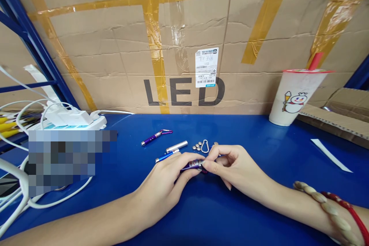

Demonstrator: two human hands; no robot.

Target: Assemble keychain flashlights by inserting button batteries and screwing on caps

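Observation:
My left hand [165,182] is closed around a small purple keychain flashlight [192,165] with a white label, held just over the table. At its silver end, my right hand [239,165] pinches with thumb and forefinger; the fingertips hide what exactly they grip. Just beyond my hands lie a blue metal tube [167,156], a silver tube [177,146], several button cells [197,147] and a silver carabiner clip [205,146]. Farther back to the left rests another purple keychain flashlight [151,138] with a pink-purple clip attached.
A cardboard box [121,57] marked LED walls off the back of the blue table [230,215]. A drink cup [296,98] with a red straw stands at back right, near a white strip [331,155]. White cables and a power strip [99,122] occupy the left, beside a blurred-out patch.

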